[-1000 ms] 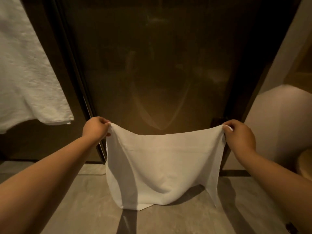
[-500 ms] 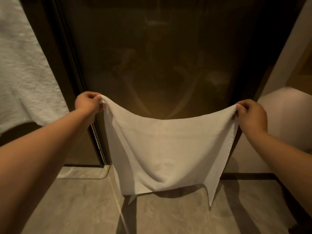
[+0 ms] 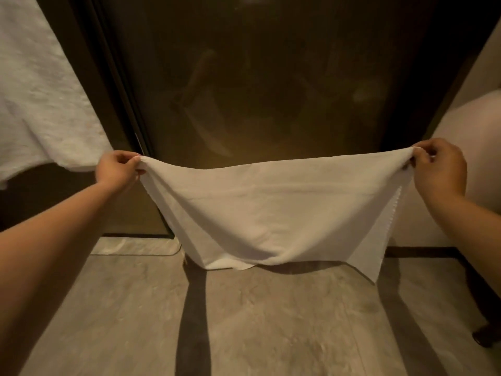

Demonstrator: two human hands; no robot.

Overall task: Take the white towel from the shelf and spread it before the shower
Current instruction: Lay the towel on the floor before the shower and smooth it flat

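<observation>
The white towel hangs stretched between my two hands in front of the dark glass shower door. My left hand pinches its upper left corner. My right hand pinches its upper right corner. The top edge sags a little in the middle. The towel's lower edge hangs near the grey tiled floor at the foot of the door; whether it touches the floor I cannot tell.
Another white towel hangs at the left beside the door frame. A pale rounded fixture stands at the right. A dark object sits on the floor at the lower right.
My hands have moved farther apart, so the towel is stretched wider. Its top edge is straighter than before, and more floor shows below it.
</observation>
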